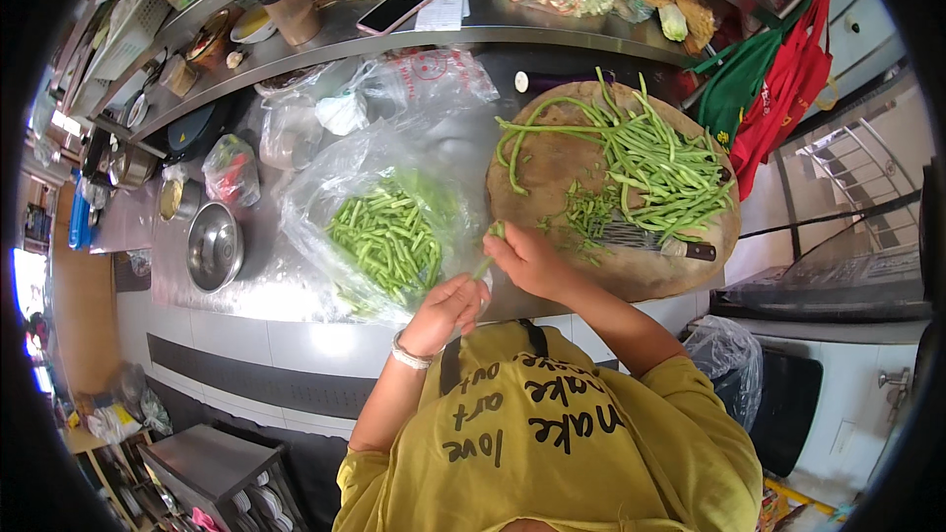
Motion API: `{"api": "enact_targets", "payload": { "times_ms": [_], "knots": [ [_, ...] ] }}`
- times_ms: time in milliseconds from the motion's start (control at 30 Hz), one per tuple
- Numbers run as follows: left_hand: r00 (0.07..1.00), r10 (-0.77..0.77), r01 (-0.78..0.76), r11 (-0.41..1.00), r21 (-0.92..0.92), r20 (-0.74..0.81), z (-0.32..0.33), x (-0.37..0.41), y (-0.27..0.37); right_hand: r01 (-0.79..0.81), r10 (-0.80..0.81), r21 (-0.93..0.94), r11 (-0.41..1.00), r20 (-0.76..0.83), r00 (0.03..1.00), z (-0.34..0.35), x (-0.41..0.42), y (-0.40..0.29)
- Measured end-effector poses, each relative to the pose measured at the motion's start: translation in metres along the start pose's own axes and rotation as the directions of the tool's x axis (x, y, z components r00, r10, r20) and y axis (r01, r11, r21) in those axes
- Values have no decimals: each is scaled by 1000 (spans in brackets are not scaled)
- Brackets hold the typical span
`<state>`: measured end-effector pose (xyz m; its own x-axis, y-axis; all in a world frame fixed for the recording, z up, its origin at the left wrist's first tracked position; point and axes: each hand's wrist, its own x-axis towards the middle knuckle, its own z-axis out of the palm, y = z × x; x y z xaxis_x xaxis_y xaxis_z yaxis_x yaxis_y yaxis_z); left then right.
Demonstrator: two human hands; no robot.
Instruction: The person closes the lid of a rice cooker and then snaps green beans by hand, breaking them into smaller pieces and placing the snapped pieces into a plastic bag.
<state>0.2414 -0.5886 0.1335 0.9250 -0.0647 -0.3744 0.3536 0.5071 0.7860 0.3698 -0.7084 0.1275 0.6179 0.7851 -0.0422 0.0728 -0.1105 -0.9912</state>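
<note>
Between my two hands a green bean (pixel 482 267) is held, in front of the round wooden chopping board. My left hand (pixel 452 303) pinches its lower end, just beside the plastic bag. The fingers of my right hand (pixel 528 260) close around its upper end near the board's left rim. To the left, a clear plastic bag (pixel 314 176) lies spread, holding many short bean pieces (pixel 384 236). Long whole beans (pixel 665 170) are heaped on the right side of the chopping board (pixel 550 159). Small trimmed ends (pixel 587 208) lie near the middle.
A knife (pixel 687 248) rests on the board, its blade partly under the beans. A steel bowl (pixel 215 247) and a bagged red item (pixel 230 171) stand at the left. An eggplant (pixel 550 81) lies behind the board. Above the counter, a steel shelf (pixel 502 35) carries a phone (pixel 399 6).
</note>
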Motion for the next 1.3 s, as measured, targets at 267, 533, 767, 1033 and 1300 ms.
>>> {"api": "enact_targets", "payload": {
  "times_ms": [267, 533, 767, 1033, 1300],
  "knots": [
    [995, 7, -42, 932, -360, -99, -25, -23, -7, -478, 181, 671, 566, 465, 867, 3, -7, -29],
    [957, 0, -77, 964, -256, -289, -19, -27, -7, 99, -93, 64, 993, -94, 991, 73, 15, 18],
    [933, 178, -205, 977, -53, -313, -42, -23, -20, -372, 246, 360, 855, 350, 904, 72, 31, 9],
    [814, -5, -246, 902, -354, -580, -100, 15, -28, 306, -222, -518, 799, 220, 950, 98, 27, 11],
    [767, 127, -83, 992, 99, -629, -79, 2, -16, -168, 488, 670, 723, -324, 810, -89, -26, 34]
  ]
}}
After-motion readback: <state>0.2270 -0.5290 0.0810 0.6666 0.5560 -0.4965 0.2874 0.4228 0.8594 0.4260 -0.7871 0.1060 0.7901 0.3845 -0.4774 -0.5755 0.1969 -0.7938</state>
